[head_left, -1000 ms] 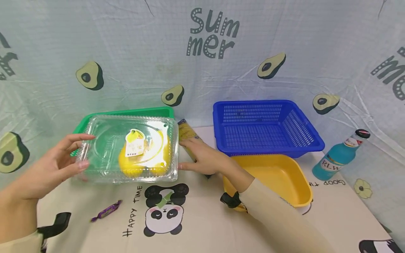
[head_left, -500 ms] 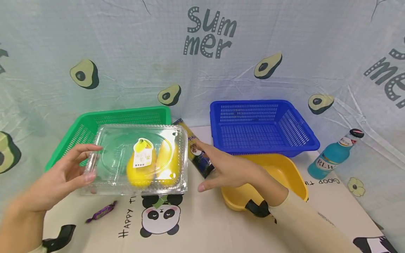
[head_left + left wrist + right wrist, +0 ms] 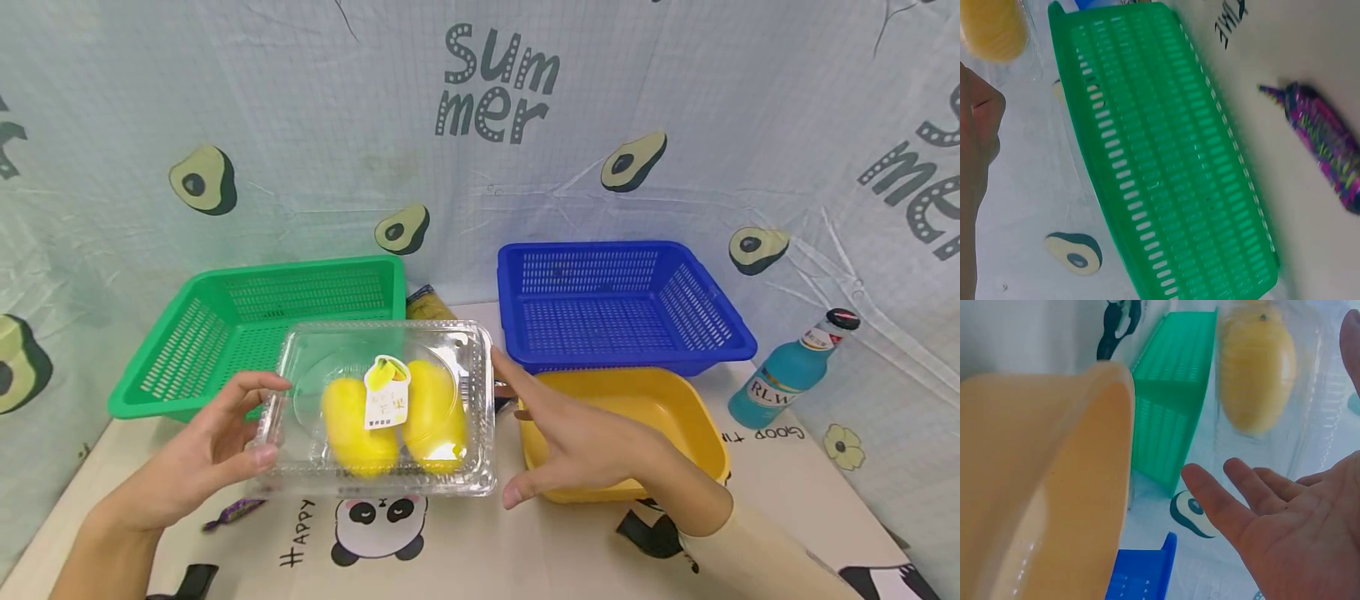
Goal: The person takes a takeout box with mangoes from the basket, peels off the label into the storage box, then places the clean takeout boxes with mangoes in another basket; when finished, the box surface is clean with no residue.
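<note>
My left hand [image 3: 213, 446] grips the left edge of a clear plastic clamshell box [image 3: 311, 354] between thumb and fingers. Two yellow mangoes [image 3: 435, 417] lie inside the box, under a white label [image 3: 386, 393] on its lid. The box is held above the table, in front of the green basket [image 3: 172, 358]. At the right edge of the box is my right hand [image 3: 592, 437], its fingers spread and fairly straight. From the right wrist view, the palm of the right hand [image 3: 1310, 525] shows with nothing in it.
A yellow and dark-blue package [image 3: 429, 304] lies behind the box, mostly hidden. A blue basket [image 3: 585, 325] stands at the back right, a yellow basin [image 3: 622, 417] in front of it. Farther right leans a turquoise bottle [image 3: 787, 375]. A purple wrapped candy [image 3: 234, 512] lies at front left.
The box in my left hand has come right and nearer, away from over the green basket. My right hand has moved right from the package and now stands at the box's right edge.
</note>
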`<state>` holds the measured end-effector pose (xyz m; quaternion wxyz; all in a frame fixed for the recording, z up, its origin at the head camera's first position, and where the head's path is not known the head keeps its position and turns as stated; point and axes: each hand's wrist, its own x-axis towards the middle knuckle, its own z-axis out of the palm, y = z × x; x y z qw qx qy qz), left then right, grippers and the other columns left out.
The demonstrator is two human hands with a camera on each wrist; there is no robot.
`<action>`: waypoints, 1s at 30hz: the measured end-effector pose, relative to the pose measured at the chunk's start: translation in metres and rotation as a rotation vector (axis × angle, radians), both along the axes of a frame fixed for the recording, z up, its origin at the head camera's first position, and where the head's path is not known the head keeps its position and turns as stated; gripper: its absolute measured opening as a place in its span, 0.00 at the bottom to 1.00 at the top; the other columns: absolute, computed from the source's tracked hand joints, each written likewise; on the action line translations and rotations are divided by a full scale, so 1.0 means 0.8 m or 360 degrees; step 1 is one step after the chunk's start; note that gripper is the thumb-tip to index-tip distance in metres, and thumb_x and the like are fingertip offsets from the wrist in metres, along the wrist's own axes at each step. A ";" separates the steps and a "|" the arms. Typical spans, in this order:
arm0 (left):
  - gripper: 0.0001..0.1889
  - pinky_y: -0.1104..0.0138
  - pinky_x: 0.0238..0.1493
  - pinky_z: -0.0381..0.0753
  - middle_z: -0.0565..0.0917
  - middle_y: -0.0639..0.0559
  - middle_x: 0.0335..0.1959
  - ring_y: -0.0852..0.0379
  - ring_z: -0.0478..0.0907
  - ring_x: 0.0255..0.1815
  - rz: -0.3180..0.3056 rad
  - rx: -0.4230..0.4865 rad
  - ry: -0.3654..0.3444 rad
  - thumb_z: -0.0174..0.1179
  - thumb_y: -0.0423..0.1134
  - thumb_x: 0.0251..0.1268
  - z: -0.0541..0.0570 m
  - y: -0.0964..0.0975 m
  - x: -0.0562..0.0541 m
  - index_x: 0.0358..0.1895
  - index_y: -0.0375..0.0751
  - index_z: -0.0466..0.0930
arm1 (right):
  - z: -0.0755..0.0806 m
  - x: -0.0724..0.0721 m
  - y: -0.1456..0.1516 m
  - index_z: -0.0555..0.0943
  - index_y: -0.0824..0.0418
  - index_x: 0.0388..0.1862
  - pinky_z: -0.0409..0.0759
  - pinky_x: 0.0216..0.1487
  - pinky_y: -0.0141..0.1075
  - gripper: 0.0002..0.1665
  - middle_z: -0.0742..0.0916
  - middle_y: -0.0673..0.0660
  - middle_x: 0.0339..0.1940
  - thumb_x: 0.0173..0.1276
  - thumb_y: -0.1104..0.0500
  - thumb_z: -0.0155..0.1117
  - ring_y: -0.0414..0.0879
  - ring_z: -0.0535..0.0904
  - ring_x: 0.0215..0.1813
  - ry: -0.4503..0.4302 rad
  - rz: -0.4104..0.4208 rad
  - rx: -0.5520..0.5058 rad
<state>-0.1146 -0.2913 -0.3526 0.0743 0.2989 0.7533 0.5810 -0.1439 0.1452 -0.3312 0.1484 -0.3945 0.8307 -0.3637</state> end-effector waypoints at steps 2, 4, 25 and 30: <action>0.37 0.59 0.36 0.86 0.61 0.49 0.70 0.50 0.79 0.51 -0.0023 0.0015 -0.0006 0.49 0.14 0.67 -0.002 0.006 0.004 0.76 0.41 0.53 | -0.001 0.005 0.003 0.25 0.41 0.84 0.71 0.73 0.43 0.82 0.36 0.40 0.85 0.54 0.37 0.81 0.40 0.54 0.83 0.0003 -0.0019 -0.0003; 0.37 0.59 0.36 0.86 0.60 0.48 0.71 0.51 0.78 0.51 -0.0045 0.0014 -0.0001 0.49 0.14 0.67 -0.002 0.012 0.008 0.77 0.40 0.52 | -0.002 0.010 0.005 0.26 0.42 0.84 0.72 0.73 0.43 0.82 0.37 0.40 0.86 0.54 0.35 0.80 0.40 0.57 0.82 0.0010 -0.0035 -0.0015; 0.52 0.69 0.57 0.81 0.49 0.54 0.84 0.58 0.73 0.68 -0.0066 -0.0274 -0.0250 0.66 0.26 0.66 -0.022 0.045 0.055 0.85 0.56 0.42 | -0.034 0.038 0.035 0.36 0.40 0.86 0.67 0.73 0.60 0.72 0.51 0.46 0.86 0.58 0.33 0.76 0.49 0.58 0.82 0.0063 -0.0061 0.0183; 0.49 0.69 0.55 0.81 0.52 0.52 0.83 0.56 0.73 0.66 -0.0049 -0.0328 -0.0261 0.65 0.28 0.68 -0.024 0.042 0.054 0.84 0.57 0.45 | -0.043 0.040 0.031 0.36 0.43 0.87 0.62 0.76 0.60 0.68 0.47 0.46 0.87 0.64 0.34 0.71 0.51 0.52 0.84 0.0084 -0.0042 0.0196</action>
